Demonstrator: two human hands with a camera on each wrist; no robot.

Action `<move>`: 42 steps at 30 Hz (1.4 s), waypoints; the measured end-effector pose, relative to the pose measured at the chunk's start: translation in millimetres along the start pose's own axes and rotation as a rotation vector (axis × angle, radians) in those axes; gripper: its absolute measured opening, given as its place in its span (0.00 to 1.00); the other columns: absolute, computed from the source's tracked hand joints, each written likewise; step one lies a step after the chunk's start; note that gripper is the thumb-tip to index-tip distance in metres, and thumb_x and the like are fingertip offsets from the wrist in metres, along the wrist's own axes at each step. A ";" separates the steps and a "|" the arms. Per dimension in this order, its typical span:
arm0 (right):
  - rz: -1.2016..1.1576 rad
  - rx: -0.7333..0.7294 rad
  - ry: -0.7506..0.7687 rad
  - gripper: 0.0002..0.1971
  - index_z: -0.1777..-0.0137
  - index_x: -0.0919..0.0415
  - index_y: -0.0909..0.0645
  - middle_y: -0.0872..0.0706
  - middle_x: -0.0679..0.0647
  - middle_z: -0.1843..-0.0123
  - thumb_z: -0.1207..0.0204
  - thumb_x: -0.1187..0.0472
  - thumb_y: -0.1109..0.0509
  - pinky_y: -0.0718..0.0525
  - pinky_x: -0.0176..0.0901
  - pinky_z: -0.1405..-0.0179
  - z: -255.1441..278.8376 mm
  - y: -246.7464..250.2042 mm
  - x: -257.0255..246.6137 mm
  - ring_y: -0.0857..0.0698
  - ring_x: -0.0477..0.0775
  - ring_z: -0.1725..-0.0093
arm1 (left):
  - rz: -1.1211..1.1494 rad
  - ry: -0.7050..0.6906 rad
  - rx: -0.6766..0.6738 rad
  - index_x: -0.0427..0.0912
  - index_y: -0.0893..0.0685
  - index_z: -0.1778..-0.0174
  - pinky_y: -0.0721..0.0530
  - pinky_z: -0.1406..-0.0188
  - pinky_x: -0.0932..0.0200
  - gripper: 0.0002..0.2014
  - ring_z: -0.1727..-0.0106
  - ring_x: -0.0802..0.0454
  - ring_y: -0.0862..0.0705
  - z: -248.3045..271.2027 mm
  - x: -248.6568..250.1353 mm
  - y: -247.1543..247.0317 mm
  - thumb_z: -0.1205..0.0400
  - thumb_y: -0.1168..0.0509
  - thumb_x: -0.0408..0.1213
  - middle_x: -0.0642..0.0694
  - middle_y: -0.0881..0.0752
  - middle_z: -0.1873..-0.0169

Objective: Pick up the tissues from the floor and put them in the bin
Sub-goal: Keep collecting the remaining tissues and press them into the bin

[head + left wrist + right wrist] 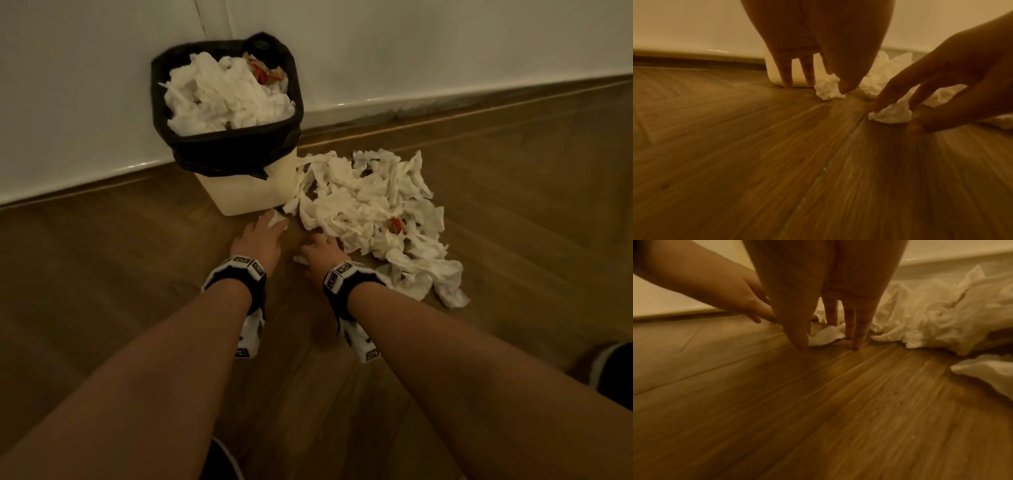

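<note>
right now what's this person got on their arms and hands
Both forearms are bare, no sleeves or gloves. Each wrist carries a black band with boxy white blocks printed with black square markers, on the left hand and the right hand. No cables show.

Bare forearms; black-and-white wristbands (236,275) with square markers on both wrists.

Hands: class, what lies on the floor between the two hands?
Bare floor separates the left hand from the right hand in the head view; each hand has a tissue scrap at its own fingertips.
</note>
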State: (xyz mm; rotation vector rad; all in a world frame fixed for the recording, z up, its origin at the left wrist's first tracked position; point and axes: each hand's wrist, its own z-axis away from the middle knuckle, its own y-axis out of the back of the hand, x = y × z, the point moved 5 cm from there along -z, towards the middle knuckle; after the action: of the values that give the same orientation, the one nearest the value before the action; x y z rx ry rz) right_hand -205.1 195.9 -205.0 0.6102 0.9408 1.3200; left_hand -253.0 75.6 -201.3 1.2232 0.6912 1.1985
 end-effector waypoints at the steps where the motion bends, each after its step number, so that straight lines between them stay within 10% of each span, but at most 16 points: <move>1: -0.004 0.003 0.004 0.19 0.27 0.55 0.30 0.38 0.62 0.27 0.16 0.54 0.44 0.29 0.60 0.29 -0.1 -1.8 -1.0 0.40 0.68 0.26 | -0.026 -0.018 -0.037 0.57 0.39 0.21 0.29 0.29 0.44 0.25 0.23 0.42 0.38 0.5 -0.7 -4.1 0.15 0.46 0.40 0.50 0.47 0.18; 19: -0.176 0.172 -0.137 0.15 0.36 0.68 0.21 0.22 0.66 0.33 0.17 0.65 0.43 0.26 0.47 0.35 48.0 65.3 14.4 0.24 0.64 0.33 | 0.219 0.115 -0.198 0.44 0.16 0.38 0.23 0.40 0.54 0.13 0.38 0.40 0.21 24.0 28.7 18.2 0.18 0.35 0.38 0.38 0.22 0.36; 36: -0.642 0.641 -0.055 0.14 0.38 0.69 0.17 0.15 0.63 0.38 0.20 0.64 0.34 0.23 0.43 0.35 191.1 256.1 -9.8 0.18 0.60 0.37 | 0.244 -0.123 0.376 0.38 0.13 0.42 0.27 0.35 0.56 0.12 0.36 0.43 0.22 113.0 90.8 273.4 0.21 0.33 0.34 0.38 0.19 0.37; 42: -0.932 0.824 0.070 0.09 0.46 0.73 0.14 0.13 0.69 0.45 0.24 0.75 0.33 0.16 0.44 0.44 226.4 299.5 -23.4 0.14 0.64 0.45 | 0.255 -0.117 0.547 0.41 0.13 0.48 0.24 0.49 0.55 0.09 0.46 0.41 0.19 146.3 87.4 338.2 0.23 0.29 0.37 0.39 0.19 0.48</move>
State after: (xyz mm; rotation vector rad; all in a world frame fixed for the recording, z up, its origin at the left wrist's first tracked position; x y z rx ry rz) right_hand -171.6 257.6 164.5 0.6066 1.5789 0.0863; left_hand -199.8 77.9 173.6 1.8686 0.8226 1.1669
